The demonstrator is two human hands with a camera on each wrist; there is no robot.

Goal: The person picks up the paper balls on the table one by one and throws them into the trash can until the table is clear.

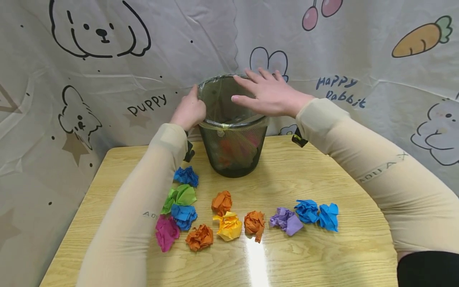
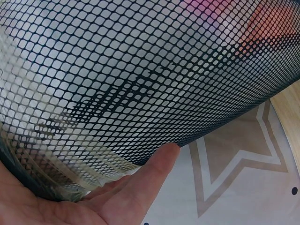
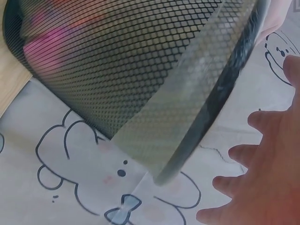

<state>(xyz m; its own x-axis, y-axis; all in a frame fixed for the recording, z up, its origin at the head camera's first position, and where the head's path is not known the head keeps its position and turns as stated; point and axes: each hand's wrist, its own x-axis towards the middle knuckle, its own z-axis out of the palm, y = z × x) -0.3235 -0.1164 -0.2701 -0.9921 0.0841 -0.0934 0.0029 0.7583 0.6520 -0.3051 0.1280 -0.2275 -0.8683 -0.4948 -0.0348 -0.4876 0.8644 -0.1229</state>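
A dark mesh wastebasket (image 1: 234, 149) stands upright at the back of the table, with a clear plastic liner (image 1: 224, 126) folded over its rim. My left hand (image 1: 190, 109) grips the basket's left rim; in the left wrist view its thumb (image 2: 157, 171) lies along the outside of the mesh. Above the rim's right side, my right hand (image 1: 270, 93) is spread with fingers extended and holds nothing. The right wrist view shows this hand (image 3: 267, 178) apart from the rim. Orange and pink shapes (image 3: 47, 49) show blurred through the mesh.
Crumpled paper balls lie in front of the basket: blue (image 1: 186, 176), green (image 1: 183, 195), pink (image 1: 166, 233), orange (image 1: 199, 238), yellow (image 1: 229, 226) and purple (image 1: 286, 221), several in all. A printed curtain (image 1: 172, 48) hangs behind the wooden table (image 1: 305, 259).
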